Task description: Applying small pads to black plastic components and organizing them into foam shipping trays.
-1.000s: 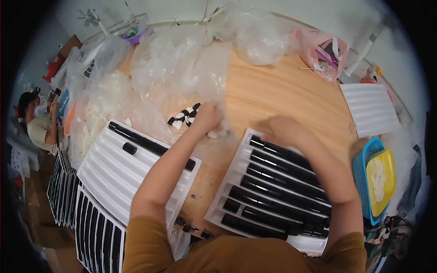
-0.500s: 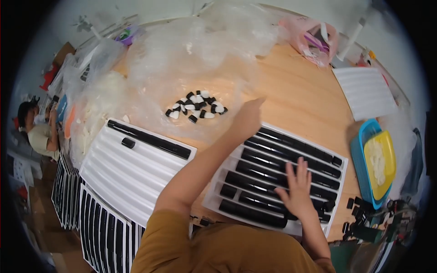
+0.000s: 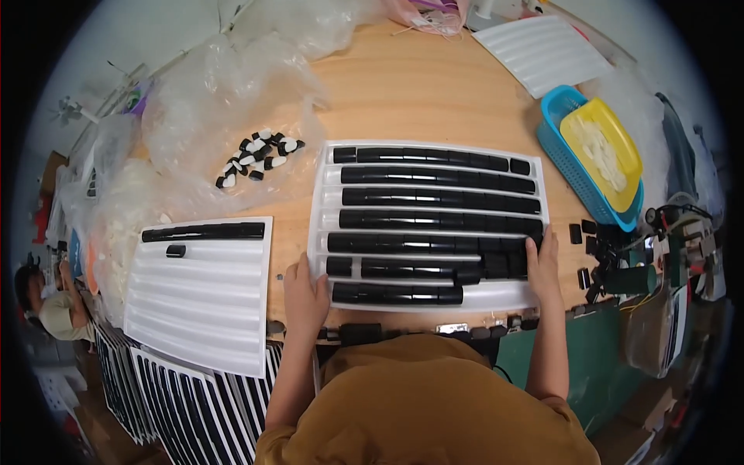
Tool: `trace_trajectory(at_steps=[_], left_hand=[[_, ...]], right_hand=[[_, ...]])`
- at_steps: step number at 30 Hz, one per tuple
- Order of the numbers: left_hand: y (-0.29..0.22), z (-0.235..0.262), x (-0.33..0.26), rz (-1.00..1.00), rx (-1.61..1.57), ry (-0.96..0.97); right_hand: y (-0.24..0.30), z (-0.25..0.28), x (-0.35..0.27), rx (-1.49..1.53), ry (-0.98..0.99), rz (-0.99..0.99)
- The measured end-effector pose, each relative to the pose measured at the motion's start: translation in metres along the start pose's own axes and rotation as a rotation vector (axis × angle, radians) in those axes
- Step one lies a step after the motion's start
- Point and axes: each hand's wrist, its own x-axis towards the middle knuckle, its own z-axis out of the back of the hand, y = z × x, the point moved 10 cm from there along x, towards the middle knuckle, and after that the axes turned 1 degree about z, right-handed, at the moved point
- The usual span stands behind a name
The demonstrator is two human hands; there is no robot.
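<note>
I see the white tray [image 3: 428,225] lying flat on the wooden table [image 3: 418,85], right in front of me, its grooves filled with rows of black tubes [image 3: 434,203]. My left hand [image 3: 304,293] grips the tray's near left corner, fingers curled over the rim and the thumb on top. My right hand [image 3: 542,267] rests on the near right corner, fingers close together and pressed flat on the ends of the tubes there. The lowest row is only partly filled, stopping short of the right edge.

Just left of the tray lies a second white tray [image 3: 203,298], with one row of black tubes along its far groove and a single short black piece beneath it. Beyond that, a small heap of black and white caps [image 3: 257,157] sits on a clear plastic bag [image 3: 225,108]. To the right, a blue basket [image 3: 577,167] holds a yellow tray [image 3: 601,151]. A spare white tray [image 3: 542,50] lies at the far right of the table, and another person [image 3: 54,306] sits at the far left edge
</note>
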Motion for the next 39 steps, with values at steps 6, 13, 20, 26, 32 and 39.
trace_trajectory(at_steps=[6,13,20,26,32,39], left_hand=[[0.013,-0.012,-0.023,0.063,-0.044,0.013],[0.021,-0.017,-0.032,0.068,-0.086,-0.047],[0.020,-0.015,-0.030,-0.029,-0.183,-0.070],[-0.010,0.048,-0.050,-0.140,-0.149,-0.131],[0.064,0.101,-0.085,0.132,0.470,-0.107],[0.040,0.133,-0.077,0.036,0.353,-0.316]], right_hand=[[0.019,-0.008,0.028,-0.132,-0.146,0.122],[0.047,0.011,0.043,0.111,-0.248,0.248],[0.158,-0.014,-0.062,0.075,0.112,0.703],[0.153,-0.001,-0.072,0.170,-0.004,0.630],[0.186,0.007,-0.078,0.537,-0.040,0.540],[0.334,-0.126,-0.157,0.995,0.998,0.381]])
